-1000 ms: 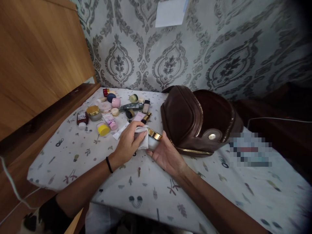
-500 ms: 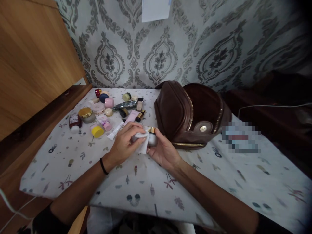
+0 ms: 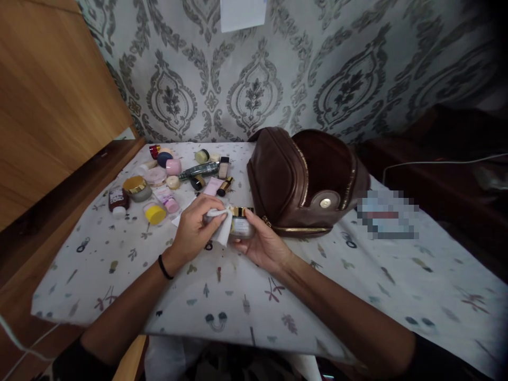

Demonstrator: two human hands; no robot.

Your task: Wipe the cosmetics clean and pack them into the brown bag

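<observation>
My right hand (image 3: 264,243) grips a cream jar (image 3: 241,228) with a gold lid and a clear, pale body, thumb near the lid and fingers beneath. Pinched in my left hand (image 3: 198,222) is a white wipe (image 3: 223,228), which lies against the jar's left side. Both hands are above the front middle of the table. Just behind them lie a pink tube (image 3: 213,186) and a small black-and-gold bottle (image 3: 225,187). My left fingers partly hide a white tube. An open brown leather bag (image 3: 278,180) stands right behind my right hand.
Several cosmetics lie at the left, among them a gold-lidded jar (image 3: 137,189), a dark red bottle (image 3: 118,201) and a yellow-capped container (image 3: 155,214). A blurred packet (image 3: 387,216) lies right of the bag. A wooden cabinet (image 3: 51,79) borders the left side.
My left hand has drawn slightly left with the wipe, so more of the jar's front and lid shows. The whole view has shifted a little.
</observation>
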